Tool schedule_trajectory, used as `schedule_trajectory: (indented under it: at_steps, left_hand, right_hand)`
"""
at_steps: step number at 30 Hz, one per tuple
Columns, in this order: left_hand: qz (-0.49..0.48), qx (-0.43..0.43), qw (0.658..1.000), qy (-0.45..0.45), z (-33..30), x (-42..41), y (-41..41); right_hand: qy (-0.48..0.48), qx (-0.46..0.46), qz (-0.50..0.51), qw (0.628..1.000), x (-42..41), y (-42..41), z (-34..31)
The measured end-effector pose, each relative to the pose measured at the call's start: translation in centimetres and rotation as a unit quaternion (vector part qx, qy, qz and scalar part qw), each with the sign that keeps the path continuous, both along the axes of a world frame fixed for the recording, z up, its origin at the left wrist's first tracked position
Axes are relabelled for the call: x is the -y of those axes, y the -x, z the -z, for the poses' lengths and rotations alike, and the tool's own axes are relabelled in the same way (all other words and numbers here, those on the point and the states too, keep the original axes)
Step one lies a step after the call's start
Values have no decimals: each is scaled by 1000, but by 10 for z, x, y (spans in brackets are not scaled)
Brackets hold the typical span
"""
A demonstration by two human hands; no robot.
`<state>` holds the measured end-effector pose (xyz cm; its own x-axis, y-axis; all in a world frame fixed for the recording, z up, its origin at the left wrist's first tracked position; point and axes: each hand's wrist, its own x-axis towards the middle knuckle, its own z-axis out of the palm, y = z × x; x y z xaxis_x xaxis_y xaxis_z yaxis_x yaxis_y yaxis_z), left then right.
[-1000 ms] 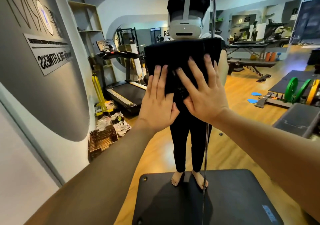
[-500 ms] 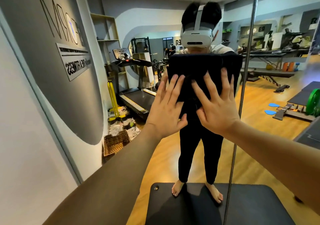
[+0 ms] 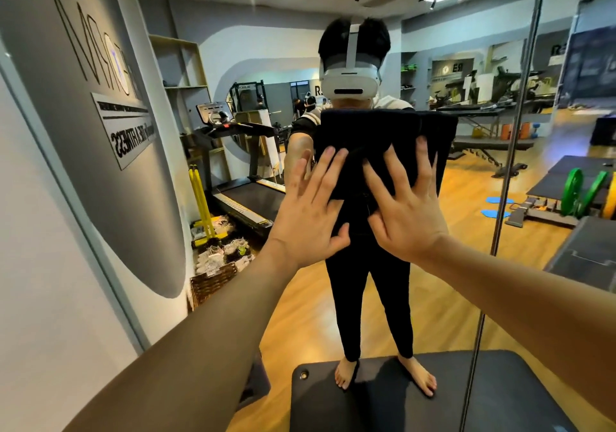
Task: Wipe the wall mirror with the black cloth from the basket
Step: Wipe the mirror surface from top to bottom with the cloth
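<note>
The black cloth (image 3: 376, 135) lies flat against the wall mirror (image 3: 550, 265) at chest height. My left hand (image 3: 310, 211) presses its lower left part with straight, spread fingers. My right hand (image 3: 406, 205) presses its lower right part the same way, fingers fanned upward. Both palms sit side by side, thumbs nearly touching. The mirror shows a person with a white headset standing barefoot on a dark mat (image 3: 400, 398). A wicker basket (image 3: 213, 281) with white cloths shows in the reflection at the lower left.
The mirror's left frame edge (image 3: 83, 231) meets a white wall. A vertical seam (image 3: 500, 215) splits the mirror panels on the right. Reflected are a treadmill (image 3: 240, 171), yellow stand, benches and weight plates (image 3: 580, 191) on a wooden floor.
Both hands with the cloth have slid to the right and slightly up along the mirror. The view has tilted upward, and the panel seam now lies well right of the hands.
</note>
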<state>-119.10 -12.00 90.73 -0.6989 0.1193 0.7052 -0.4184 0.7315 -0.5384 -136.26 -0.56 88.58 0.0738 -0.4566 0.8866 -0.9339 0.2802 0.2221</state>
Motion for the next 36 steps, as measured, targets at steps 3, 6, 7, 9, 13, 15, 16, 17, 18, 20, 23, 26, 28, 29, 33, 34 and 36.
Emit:
schedule_trajectory:
  at_steps: [3,6,7,9,13,15,16,17,18,20,23,26,28,29,33,34,36]
  left_hand:
    - [0,2,1000,2,-4,15,-16]
    - [1,10,1000,9,-9,31,-34]
    - [1,11,1000,11,-10,35,-39]
    - [3,9,1000,10,-10,45,-49]
    - [-3,4,1000,18,-10,64,-68]
    - [-10,-5,1000,21,-9,72,-78]
    - [-13,-4,1000,22,-8,76,-82]
    - [-16,-2,1000,23,-8,78,-85]
    - [-20,0,1000,22,-9,81,-89]
    - [-24,-2,1000,20,-10,85,-97]
    - [-14,-8,1000,17,-13,95,-109]
    - [0,-7,1000,24,-16,110,-124]
    - [3,-9,1000,26,-19,121,-136]
    - [2,-11,1000,26,-20,126,-142]
    - [-2,-7,1000,19,-23,153,-177]
    - [-6,-3,1000,18,-24,162,-187]
    - [-21,7,1000,20,-26,181,-210]
  right_hand:
    - [0,11,3,1000,13,-17,-3]
    - [-1,25,6,1000,28,-37,-4]
    - [-3,29,7,1000,32,-42,-4]
    - [-5,32,9,999,42,-54,-4]
    - [-6,12,-8,1000,60,-71,-8]
    - [-10,7,-21,1000,69,-79,-10]
    - [-11,5,-24,1000,73,-82,-10]
    - [-12,2,-24,1000,76,-85,-11]
    - [-12,0,-25,1000,80,-88,-11]
    - [-15,-1,-27,1000,85,-96,-13]
    - [-22,-4,-18,1000,93,-109,-18]
    - [-30,-7,-10,999,102,-123,-21]
    - [-30,-11,-11,999,111,-134,-23]
    - [-30,-13,-10,999,117,-142,-25]
    - [-32,-13,0,999,147,-178,-29]
    - [-31,-10,1,999,156,-188,-29]
    - [-31,-5,0,1000,175,-212,-29]
